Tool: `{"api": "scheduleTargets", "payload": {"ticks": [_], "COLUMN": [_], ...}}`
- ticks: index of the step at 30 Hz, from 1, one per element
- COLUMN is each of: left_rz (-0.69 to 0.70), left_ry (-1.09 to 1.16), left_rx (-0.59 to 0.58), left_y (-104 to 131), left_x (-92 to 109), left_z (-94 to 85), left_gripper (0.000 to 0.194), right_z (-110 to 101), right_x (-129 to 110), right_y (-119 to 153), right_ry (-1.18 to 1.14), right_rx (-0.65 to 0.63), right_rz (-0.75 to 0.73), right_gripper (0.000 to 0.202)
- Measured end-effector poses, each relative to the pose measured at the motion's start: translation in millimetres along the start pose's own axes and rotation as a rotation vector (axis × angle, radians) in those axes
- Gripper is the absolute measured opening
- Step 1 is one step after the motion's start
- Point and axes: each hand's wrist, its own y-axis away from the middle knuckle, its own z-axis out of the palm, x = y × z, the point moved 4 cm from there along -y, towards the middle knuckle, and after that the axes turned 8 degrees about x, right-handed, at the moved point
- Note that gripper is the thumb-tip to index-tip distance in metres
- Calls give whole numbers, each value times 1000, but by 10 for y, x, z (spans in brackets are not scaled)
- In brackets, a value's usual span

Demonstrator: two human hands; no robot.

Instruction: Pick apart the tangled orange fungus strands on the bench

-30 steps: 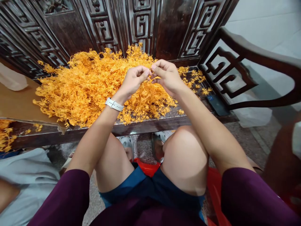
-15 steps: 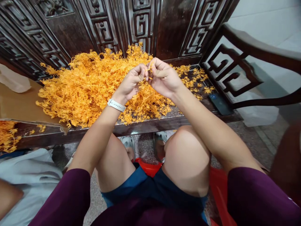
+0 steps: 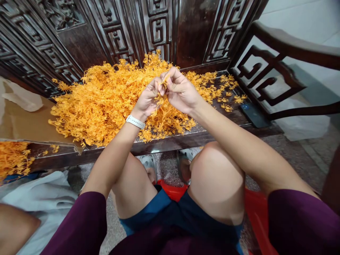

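A large heap of orange, curly flower-like pieces (image 3: 106,102) lies on the dark wooden bench (image 3: 170,141). Above its right part my two hands meet. My left hand (image 3: 148,95), with a white band at the wrist, is closed at the fingertips on a small orange piece. Pinched close beside it, my right hand (image 3: 179,88) grips the same orange piece (image 3: 165,82). Its exact shape is partly hidden by the fingers. More orange pieces are scattered on the bench (image 3: 225,86) to the right.
A dark phone (image 3: 254,115) lies at the bench's right end by the carved armrest (image 3: 276,67). At left are a cardboard piece (image 3: 26,120), another orange pile (image 3: 14,159) and another person's arm (image 3: 18,226). The carved backrest (image 3: 196,32) stands behind.
The view has shifted slightly, so the bench and heap appear farther right. Both hands stay together, and the small orange piece between the fingertips shows more clearly.
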Motion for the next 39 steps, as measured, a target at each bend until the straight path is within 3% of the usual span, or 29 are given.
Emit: {"api": "scheduleTargets", "payload": {"ticks": [5,8,11,14,17,20,24,27,29,34,39], "left_rz": [13,-19,-18,34,22,-2,-37,-73,-99,-108,-162], "left_ry": [266,320,349,405,439,408,363,327,301,344,159], "left_rx": [-120,-128,-30,-16,-229,-352,-257,-106,-45,-98,42], "left_y": [14,11,34,123,244,279,136,14,-27,-21,-32], "left_x": [-36,-67,33,291,530,628,596,547,509,394,270], "left_z": [13,-28,-45,104,376,440,161,-46,-93,38,85], "left_gripper": [34,38,56,86,86,73,52,39,40,30,29], "right_z": [38,25,-77,-140,-106,-134,-471,-748,-800,-531,-306], "right_x": [55,44,-83,-224,-151,51,123,-6,-52,-68,-165], "right_y": [-6,-16,-24,-15,-21,-88,-255,-323,-314,-229,-160], "right_ry": [-101,-202,-297,-354,-215,-99,-119,-182,-216,-178,-46], "right_rx": [-44,-94,-59,-40,-5,65,265,440,489,375,274], "right_rz": [-9,-19,-23,-16,105,230,248,86,65,222,146], "right_gripper": [43,44,36,29,25,20,11,33,47,56,40]}}
